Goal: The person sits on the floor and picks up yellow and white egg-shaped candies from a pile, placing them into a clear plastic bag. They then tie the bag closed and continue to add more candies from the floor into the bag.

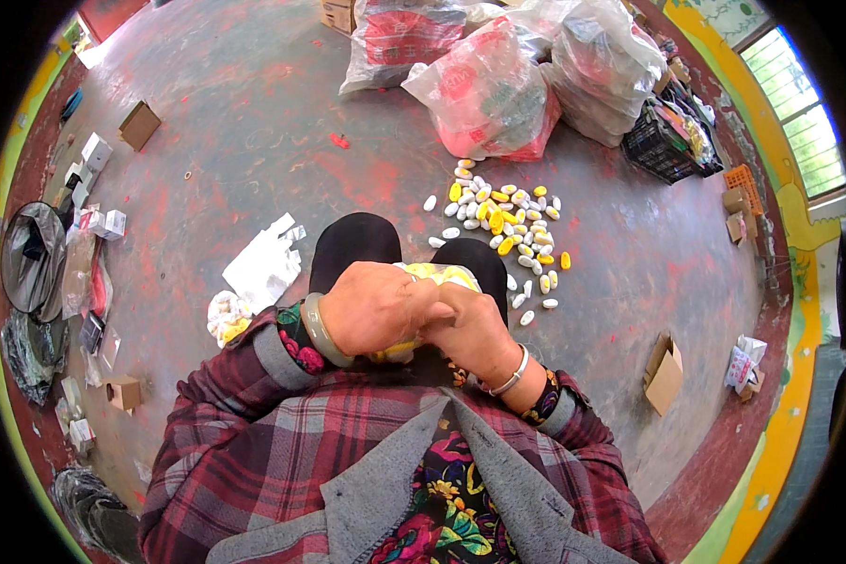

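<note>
"Well, underneath everything?"

"Gray floor [207, 160], worn and blotched with red, reaching out on all sides."

"And on top of that, farther off?"

"Big plastic bags [484, 94], translucent with red markings, bunched side by side. Just to the right of those, a black crate [663, 146] loaded with mixed stuff. Nearer, well over to the right, an opened-out cardboard box [663, 374]."

"Closer in?"

"Black-clad knees [357, 242], slightly apart. Left of them, limp white plastic [265, 263], flat on the floor. At the knees, a yellow-and-white bundle [439, 272], mostly hidden under both hands."

"And the grip on each side?"

"Left grip [371, 308] and right grip [477, 331] brought together right over the bundle, touching each other, fingers curled inward. Tips out of sight; cannot tell how tight, or on what."

"Smaller still?"

"Just beyond the left forearm, beside the white plastic, a crumpled clump [227, 318], white with yellow. Around the left wrist, a pale bangle [321, 331]; around the right, a silvery bracelet [509, 374]."

"Smallest?"

"Oval pieces [498, 211], white and yellow, strewn loose between the knees and the big bags, with a few stragglers alongside the right knee."
</note>
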Demonstrator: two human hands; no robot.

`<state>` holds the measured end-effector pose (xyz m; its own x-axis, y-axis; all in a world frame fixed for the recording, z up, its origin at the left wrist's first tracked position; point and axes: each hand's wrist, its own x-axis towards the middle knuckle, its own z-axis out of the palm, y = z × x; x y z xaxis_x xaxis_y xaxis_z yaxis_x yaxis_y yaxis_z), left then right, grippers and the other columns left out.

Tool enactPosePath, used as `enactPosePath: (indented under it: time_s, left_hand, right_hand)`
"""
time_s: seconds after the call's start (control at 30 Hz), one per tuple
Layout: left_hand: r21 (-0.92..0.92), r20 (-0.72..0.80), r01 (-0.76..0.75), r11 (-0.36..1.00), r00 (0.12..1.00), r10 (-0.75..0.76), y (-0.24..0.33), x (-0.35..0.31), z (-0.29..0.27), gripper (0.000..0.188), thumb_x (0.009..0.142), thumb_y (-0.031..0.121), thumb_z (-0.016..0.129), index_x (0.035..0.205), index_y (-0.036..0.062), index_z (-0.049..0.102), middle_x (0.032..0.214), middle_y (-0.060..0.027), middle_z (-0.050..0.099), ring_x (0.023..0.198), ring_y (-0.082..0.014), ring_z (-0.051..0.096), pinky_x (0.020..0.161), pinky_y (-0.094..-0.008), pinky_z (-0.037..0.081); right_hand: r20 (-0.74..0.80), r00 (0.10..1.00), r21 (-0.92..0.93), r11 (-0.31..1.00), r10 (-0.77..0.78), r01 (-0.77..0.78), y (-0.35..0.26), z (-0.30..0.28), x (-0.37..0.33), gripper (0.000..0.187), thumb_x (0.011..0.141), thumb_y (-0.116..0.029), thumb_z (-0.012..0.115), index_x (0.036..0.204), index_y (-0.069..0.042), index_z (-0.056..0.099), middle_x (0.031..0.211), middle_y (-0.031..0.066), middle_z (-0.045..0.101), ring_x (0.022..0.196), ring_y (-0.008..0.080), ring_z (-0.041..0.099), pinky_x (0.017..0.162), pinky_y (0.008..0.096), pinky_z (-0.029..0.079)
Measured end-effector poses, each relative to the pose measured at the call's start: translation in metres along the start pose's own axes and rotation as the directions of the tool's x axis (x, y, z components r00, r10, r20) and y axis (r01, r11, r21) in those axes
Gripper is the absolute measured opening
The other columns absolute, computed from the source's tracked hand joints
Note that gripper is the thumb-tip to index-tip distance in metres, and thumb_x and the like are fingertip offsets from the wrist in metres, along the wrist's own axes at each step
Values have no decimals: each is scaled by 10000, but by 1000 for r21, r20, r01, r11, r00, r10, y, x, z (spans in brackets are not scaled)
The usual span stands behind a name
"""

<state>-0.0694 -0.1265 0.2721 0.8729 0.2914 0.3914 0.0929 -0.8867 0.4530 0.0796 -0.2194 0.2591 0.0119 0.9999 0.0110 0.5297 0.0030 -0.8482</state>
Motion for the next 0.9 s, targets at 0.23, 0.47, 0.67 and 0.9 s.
enactPosePath:
  time_s: [0.23,0.47,0.67,0.9]
  left_hand:
    - [-741,5,366,562,841,-541,-6,-6,-10,77,844,81,546,863,15,580,766,-61,587,672,-127,548,603,-254,434]
    - [-645,256,517,563,840,-478,-5,-25,13,194,774,32,604,967,44,600,907,-46,562,784,-119,532,681,-245,422]
    - [-635,127,431,641,877,-464,-6,-30,30,158,757,18,607,914,29,601,868,-62,566,793,-161,545,690,-256,431]
    - [-545,33,307,780,938,-346,-12,-29,29,133,742,-6,598,872,27,598,834,-72,575,766,-192,562,678,-273,443]
  right_hand:
    - [92,987,303,941,130,-152,0,-4,3,95,805,-48,545,837,24,598,728,98,591,612,196,612,548,278,479]
    - [164,940,456,822,298,-340,0,-8,3,150,847,-84,529,835,40,612,713,47,601,554,82,572,457,203,441]
    - [188,937,494,796,295,-350,-5,-10,1,125,817,-72,557,818,35,621,705,36,596,528,69,543,435,195,421]
    - [148,969,406,881,199,-243,2,-11,0,104,775,-46,579,845,10,631,703,51,596,563,90,558,492,216,431]
